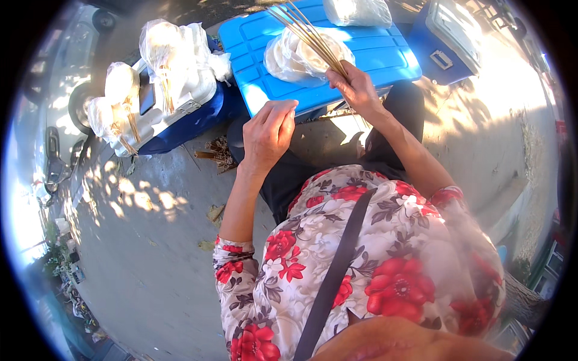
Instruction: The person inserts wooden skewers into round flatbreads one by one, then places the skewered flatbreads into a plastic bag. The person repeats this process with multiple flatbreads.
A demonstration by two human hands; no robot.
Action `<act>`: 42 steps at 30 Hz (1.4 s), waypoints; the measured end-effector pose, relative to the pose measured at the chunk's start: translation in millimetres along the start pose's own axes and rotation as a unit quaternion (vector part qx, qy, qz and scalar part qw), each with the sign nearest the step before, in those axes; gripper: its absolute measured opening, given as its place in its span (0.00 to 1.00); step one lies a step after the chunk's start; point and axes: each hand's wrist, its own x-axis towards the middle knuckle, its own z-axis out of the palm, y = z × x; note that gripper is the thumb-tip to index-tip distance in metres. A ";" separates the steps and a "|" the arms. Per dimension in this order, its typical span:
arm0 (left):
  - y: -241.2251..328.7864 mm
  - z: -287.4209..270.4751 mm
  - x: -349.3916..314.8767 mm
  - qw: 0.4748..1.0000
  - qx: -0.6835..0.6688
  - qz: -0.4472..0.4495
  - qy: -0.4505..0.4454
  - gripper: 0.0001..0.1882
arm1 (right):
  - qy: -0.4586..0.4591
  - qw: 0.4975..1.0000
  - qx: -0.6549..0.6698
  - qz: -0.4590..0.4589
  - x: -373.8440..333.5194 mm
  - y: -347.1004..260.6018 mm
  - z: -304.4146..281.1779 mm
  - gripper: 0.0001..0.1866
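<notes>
My right hand (356,90) is closed around a bundle of thin wooden sticks (314,41), which fan out up and to the left above a blue lid. My left hand (271,129) is raised near the lid's front edge with its fingers curled together; whatever they may hold is hidden. Beneath the sticks, a clear plastic bag (283,55) with pale, round, flat pieces lies on the blue lid (253,72). Another clear bag with white contents (357,12) sits at the lid's far edge.
At left, a white-lidded blue cooler (174,129) carries bagged pale pieces on sticks (162,51) and a dark phone-like slab (147,98). A second blue cooler (442,51) stands at right. Below the lid, a bundle of sticks (218,155) rests on the ground.
</notes>
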 end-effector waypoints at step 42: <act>-168.4 48.4 105.8 0.907 0.156 -0.288 -0.263 0.16 | 0.004 0.966 0.078 0.246 -44.1 56.9 -0.3 0.14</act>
